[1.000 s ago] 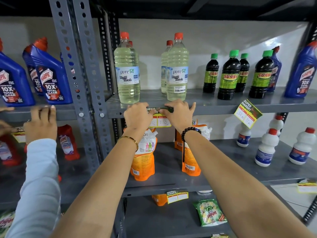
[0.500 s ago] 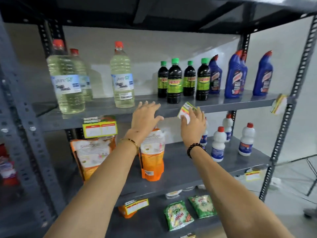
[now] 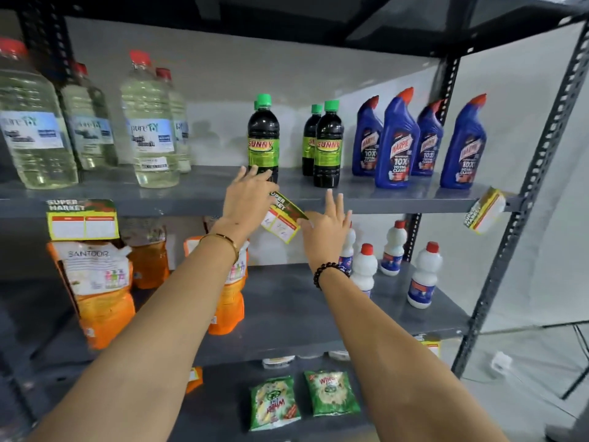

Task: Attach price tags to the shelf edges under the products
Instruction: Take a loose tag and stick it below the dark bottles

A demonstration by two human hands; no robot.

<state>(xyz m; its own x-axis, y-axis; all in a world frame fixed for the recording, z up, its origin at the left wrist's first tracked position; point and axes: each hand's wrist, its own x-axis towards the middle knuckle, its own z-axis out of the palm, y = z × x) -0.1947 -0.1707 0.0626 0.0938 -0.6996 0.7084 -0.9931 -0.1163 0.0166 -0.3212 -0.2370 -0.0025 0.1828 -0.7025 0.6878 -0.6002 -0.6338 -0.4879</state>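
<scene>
Both hands [image 3: 248, 196] splayed at tag [image 3: 282, 220]

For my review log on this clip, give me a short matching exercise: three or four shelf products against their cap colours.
Things:
1. Sunny bottles
2. Harpic bottles
3. pureTY bottles
4. white bottles

Details:
A. clear, red cap, top shelf
B. dark, green cap
C. red cap, middle shelf
D. blue, red angled spout

Pairs: 1-B, 2-D, 3-A, 4-C

I see green Wheel detergent packets [image 3: 302, 398] at six o'clock, with white red-capped bottles [image 3: 424, 275] at four.
</scene>
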